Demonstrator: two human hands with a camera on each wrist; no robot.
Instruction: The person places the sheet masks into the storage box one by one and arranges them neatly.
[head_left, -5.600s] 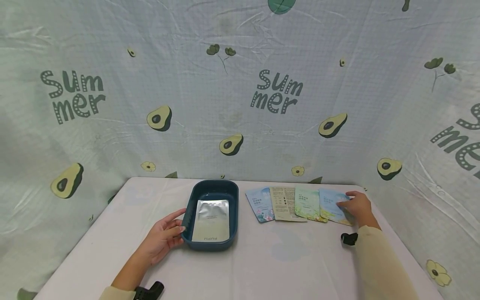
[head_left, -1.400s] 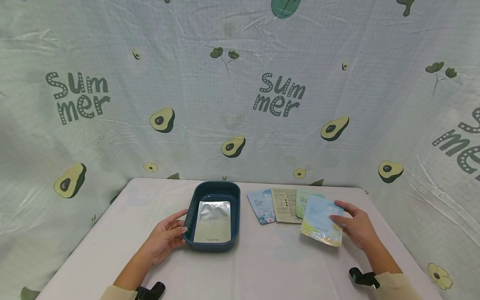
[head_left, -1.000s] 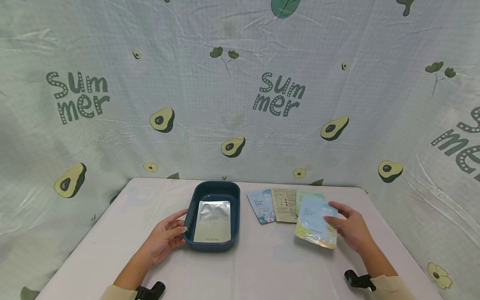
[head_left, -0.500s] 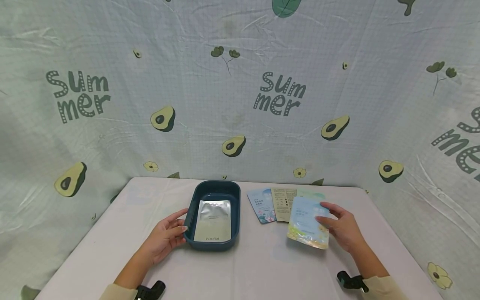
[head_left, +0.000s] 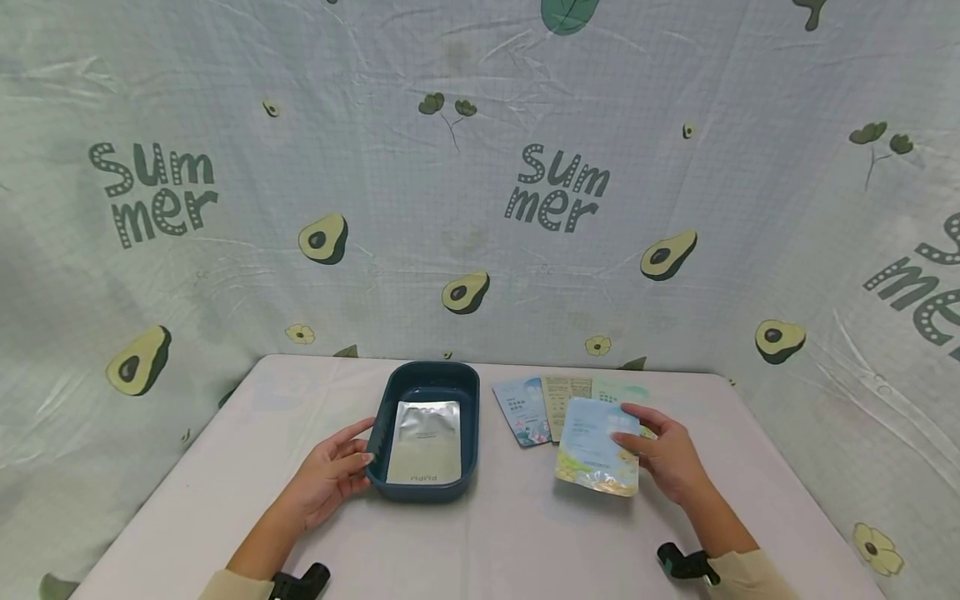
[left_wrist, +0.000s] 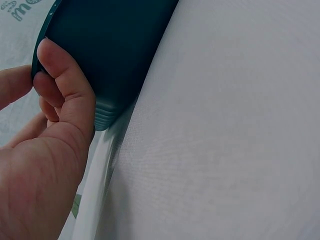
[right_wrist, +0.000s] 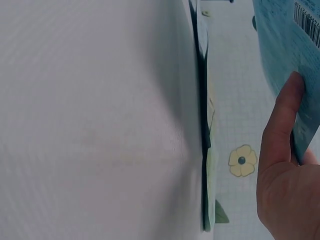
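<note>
My left hand (head_left: 330, 477) pinches the left rim of a dark blue plastic bin (head_left: 470, 458). The left wrist view has the fingers and thumb on either side of the bin wall (left_wrist: 110, 45). Inside the bin lies a silver-and-cream foil sachet (head_left: 423, 454) marked PMPM. To the right, my right hand (head_left: 670, 461) holds a light blue face mask sachet (head_left: 594, 446) by its right edge, thumb on its front. This sachet hangs above the table, apart from it; its barcoded back (right_wrist: 285, 45) shows in the right wrist view.
Behind the held sachet, a blue floral sachet (head_left: 522, 412), a beige printed sachet (head_left: 562, 392) and a green sachet (head_left: 618, 390) lie overlapping on the white table (head_left: 517, 533). A patterned curtain (head_left: 390, 183) hangs along the back and sides.
The right hand has picked up the light blue sachet from the right end of the row and carried it left and nearer. The left hand and bin stay put.
</note>
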